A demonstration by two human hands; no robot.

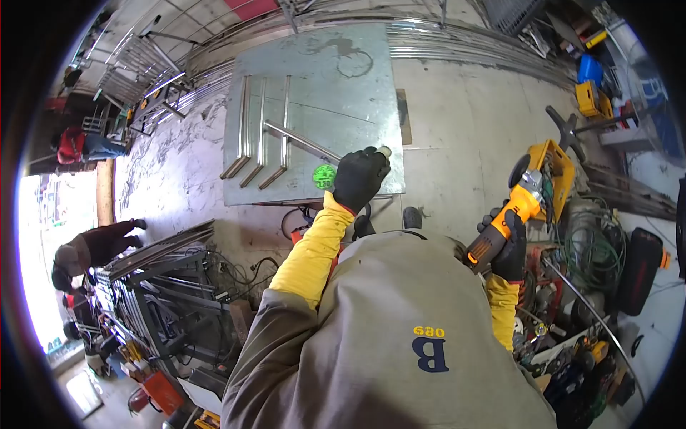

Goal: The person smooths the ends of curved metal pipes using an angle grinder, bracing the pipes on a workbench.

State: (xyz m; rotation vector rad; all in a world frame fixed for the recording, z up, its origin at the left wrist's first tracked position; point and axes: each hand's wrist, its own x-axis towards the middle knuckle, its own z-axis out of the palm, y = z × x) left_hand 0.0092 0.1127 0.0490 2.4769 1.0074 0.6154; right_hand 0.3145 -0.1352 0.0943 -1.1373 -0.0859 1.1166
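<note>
My left hand [361, 177], in a black glove, is closed around a shiny metal tube [306, 141]. The tube slants across the metal-topped table [321, 79], and a pale tip shows beyond my fingers. My right hand [509, 247], gloved too, grips a yellow and black angle grinder [520, 207] by its body, right of my torso. Several bent metal tubes [261, 125] lie on the table's left part; the held one crosses over one of them. Just left of my left hand is a bright green round thing [324, 176] with dark markings.
A yellow crate [563, 179] stands behind the grinder. Coiled green hose [597, 243] and piled tools fill the right side. Long metal tubes [457, 46] lie beyond the table. At left are a dark metal frame [179, 286], a bending person [86, 250] and another person [93, 145].
</note>
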